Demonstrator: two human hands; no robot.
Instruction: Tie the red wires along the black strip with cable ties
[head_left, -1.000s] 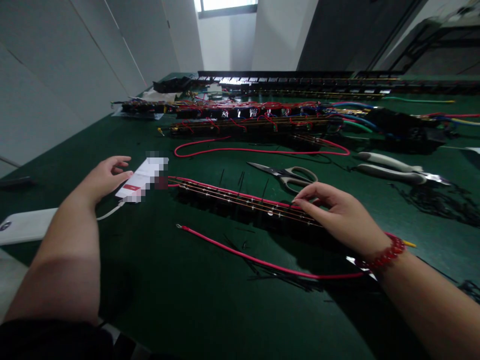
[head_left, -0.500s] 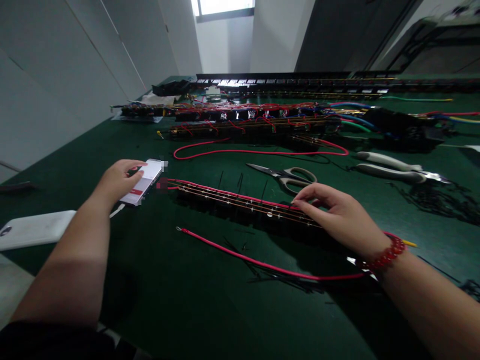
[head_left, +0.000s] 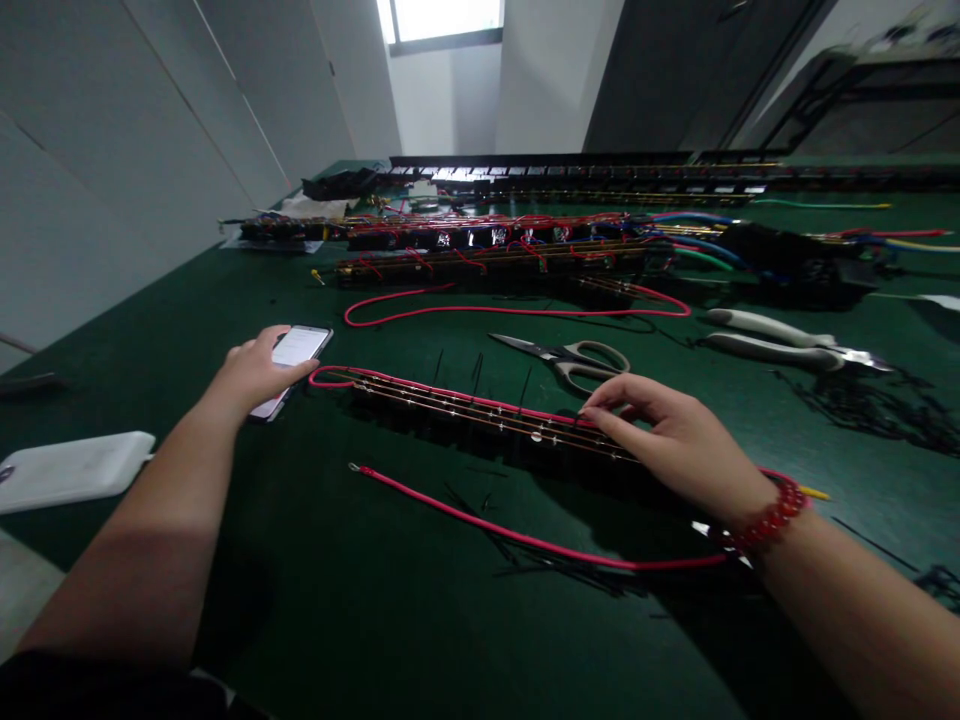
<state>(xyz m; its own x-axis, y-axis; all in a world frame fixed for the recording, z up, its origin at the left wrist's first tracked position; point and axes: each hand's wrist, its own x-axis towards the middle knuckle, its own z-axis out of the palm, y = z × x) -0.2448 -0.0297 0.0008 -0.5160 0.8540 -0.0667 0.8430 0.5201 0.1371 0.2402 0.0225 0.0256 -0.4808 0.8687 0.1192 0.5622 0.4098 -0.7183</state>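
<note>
Phone (head_left: 294, 358): white, screen lit, 10 o'clock, long axis to 1 o'clock; L hand (head_left: 255, 375) clasped round it. Black strip (head_left: 465, 415), red-wired, mid desk (head_left: 375, 620), axis 10–4 o'clock; R hand (head_left: 675, 445) slack, fingertips on it.

Scissors (head_left: 570, 357) lie behind strip (head_left: 480, 412), phone (head_left: 292, 355) left.

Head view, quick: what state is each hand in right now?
Left hand: closed around the near end of the phone.
Right hand: open, holding nothing, fingertips resting on the wired strip.
</note>
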